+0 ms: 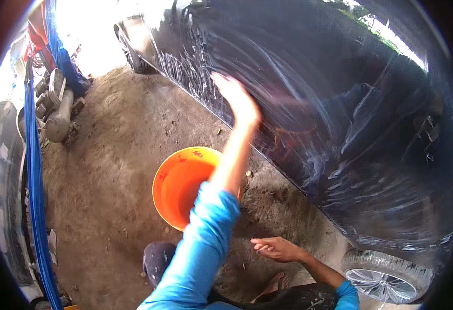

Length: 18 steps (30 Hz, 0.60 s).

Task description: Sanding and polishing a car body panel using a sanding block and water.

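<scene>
My left arm in a blue sleeve reaches up and across to a car's dark side panel (283, 67), which is smeared with whitish streaks. My left hand (236, 101) lies against or just over this panel with its fingers stretched out; its palm side is hidden, and I see nothing held. Beneath that forearm an orange bucket (177, 181) stands on the ground, partly covered by the arm. Lower down, my right hand (276, 249) hangs in the air near my knee, fingers loosely bent and apart, nothing visible in them.
Car wheels show at the lower right (384, 281) and upper left (131, 51). A blue cloth strip (33, 170) hangs at the left, before another vehicle (2, 191). Metal parts, including a grey cylinder (59, 121), lie on the dirt ground (97, 191). My bare foot (275, 283) rests below.
</scene>
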### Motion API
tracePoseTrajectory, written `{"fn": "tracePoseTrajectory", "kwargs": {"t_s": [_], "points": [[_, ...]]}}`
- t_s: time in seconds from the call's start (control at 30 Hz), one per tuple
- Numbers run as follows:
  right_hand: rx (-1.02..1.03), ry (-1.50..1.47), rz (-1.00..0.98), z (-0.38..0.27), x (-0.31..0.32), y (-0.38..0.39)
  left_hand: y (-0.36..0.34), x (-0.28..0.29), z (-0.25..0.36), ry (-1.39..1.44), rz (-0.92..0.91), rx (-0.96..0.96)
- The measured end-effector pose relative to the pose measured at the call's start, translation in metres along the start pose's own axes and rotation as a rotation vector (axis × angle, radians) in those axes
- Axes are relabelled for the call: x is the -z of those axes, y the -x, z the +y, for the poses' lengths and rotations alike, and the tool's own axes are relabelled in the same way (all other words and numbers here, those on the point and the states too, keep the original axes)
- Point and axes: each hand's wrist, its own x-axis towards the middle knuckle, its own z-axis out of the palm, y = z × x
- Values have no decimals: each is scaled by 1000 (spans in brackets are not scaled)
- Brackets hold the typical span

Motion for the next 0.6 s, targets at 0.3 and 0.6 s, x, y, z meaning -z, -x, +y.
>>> {"fn": "tracePoseTrajectory", "kwargs": {"t_s": [0.3,0.6], "points": [[44,26,773,123,49,-110,176,-22,31,-201,-255,-105],[-286,-79,995,62,40,-232,-71,124,-7,149,-616,798]]}}
